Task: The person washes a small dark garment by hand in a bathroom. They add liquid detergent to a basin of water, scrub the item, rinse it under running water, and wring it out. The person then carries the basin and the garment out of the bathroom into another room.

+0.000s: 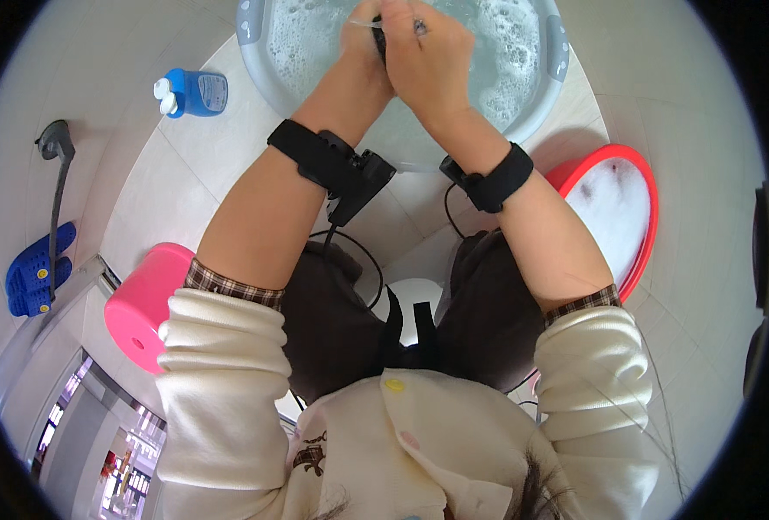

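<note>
Over the suds in a grey-blue plastic basin (274, 97), my two hands meet close together at the top of the view. My right hand (430, 58) is clenched, and a few suds cling to its back. My left hand (362, 36) is pressed against it and partly hidden behind it. Between them shows a small dark piece of what looks like wet cloth (379, 40), gripped by both hands; the rest of it is covered by my fingers. A thin streak of water or suds shows beside the cloth. Cloudy, foamy water fills the basin below.
A blue detergent bottle (196, 93) stands left of the basin. At right, a red basin (650, 214) holds white foam. A pink plastic stool (140, 305), blue clogs (36, 276) and a shower head (54, 140) are at left. Cables (378, 260) hang from my forearm devices.
</note>
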### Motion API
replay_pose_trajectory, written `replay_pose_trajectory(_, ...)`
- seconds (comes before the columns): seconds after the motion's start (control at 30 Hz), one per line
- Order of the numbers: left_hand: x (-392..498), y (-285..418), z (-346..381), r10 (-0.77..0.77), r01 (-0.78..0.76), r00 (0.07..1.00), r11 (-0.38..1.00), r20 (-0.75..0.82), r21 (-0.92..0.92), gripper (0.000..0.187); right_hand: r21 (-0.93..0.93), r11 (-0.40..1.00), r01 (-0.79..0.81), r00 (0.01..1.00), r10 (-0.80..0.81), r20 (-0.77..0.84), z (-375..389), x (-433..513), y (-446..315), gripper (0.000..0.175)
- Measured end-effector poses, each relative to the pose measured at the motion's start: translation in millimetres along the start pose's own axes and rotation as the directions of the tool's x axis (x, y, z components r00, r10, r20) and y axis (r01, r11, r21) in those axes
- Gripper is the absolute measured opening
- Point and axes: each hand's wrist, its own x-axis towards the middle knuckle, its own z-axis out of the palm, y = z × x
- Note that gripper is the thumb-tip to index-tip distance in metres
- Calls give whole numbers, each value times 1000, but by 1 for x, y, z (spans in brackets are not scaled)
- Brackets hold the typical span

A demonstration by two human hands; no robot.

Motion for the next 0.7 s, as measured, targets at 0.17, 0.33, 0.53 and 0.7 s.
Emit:
replay_pose_trajectory(0.17,-12,0,25,87,-74,988,993,-129,97,42,-109,970,218,975,-221,-14,10,0,23,30)
replay_pose_trajectory(0.33,-16,5,76,23,209,771,935,-637,287,25,-426,902,73,992,-22,122,3,17,60,39)
replay_pose_trajectory(0.53,-14,33,21,279,218,955,-436,-99,873,43,-460,888,4,758,297,580,-14,5,93,25)
replay_pose_trajectory(0.7,-19,-13,-29,-235,99,900,-711,-368,696,44,-601,773,201,525,433,733,-9,-15,116,20)
